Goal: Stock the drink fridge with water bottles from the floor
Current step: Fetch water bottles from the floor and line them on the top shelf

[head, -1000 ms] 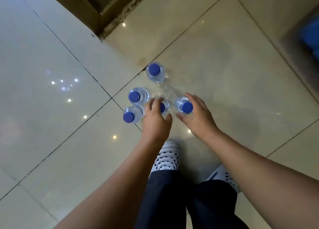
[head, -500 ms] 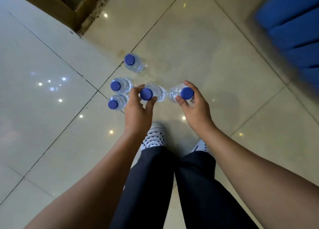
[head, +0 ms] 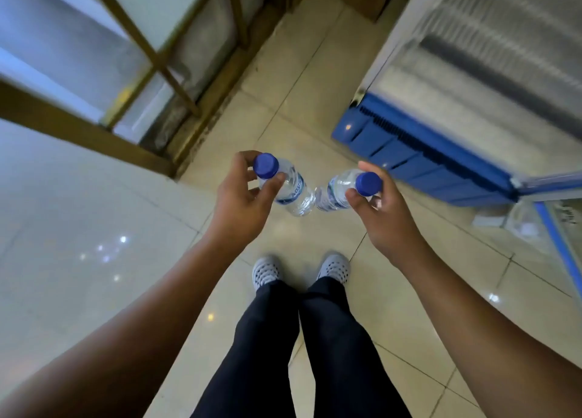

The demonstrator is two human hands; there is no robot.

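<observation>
My left hand (head: 241, 201) grips a clear water bottle (head: 291, 187) with a blue cap by its neck, held above the tiled floor. My right hand (head: 382, 214) grips a second blue-capped water bottle (head: 335, 190) the same way. The two bottles tilt inward and their bases almost touch between my hands. The drink fridge (head: 478, 80) stands at the upper right, with a blue base grille (head: 419, 162) and blurred wire shelves. Its open door's lower edge (head: 557, 244) shows at the far right. The other bottles on the floor are out of view.
A wooden-framed glass partition (head: 141, 55) runs along the upper left, its frame meeting the floor near my left hand. Glossy beige floor tiles (head: 94, 234) spread below. My legs in dark trousers and grey perforated shoes (head: 267, 271) stand in the lower middle.
Both hands have lifted their bottles off the floor. The view has swung up and right, so the fridge is in sight and the three bottles left on the floor are gone from view.
</observation>
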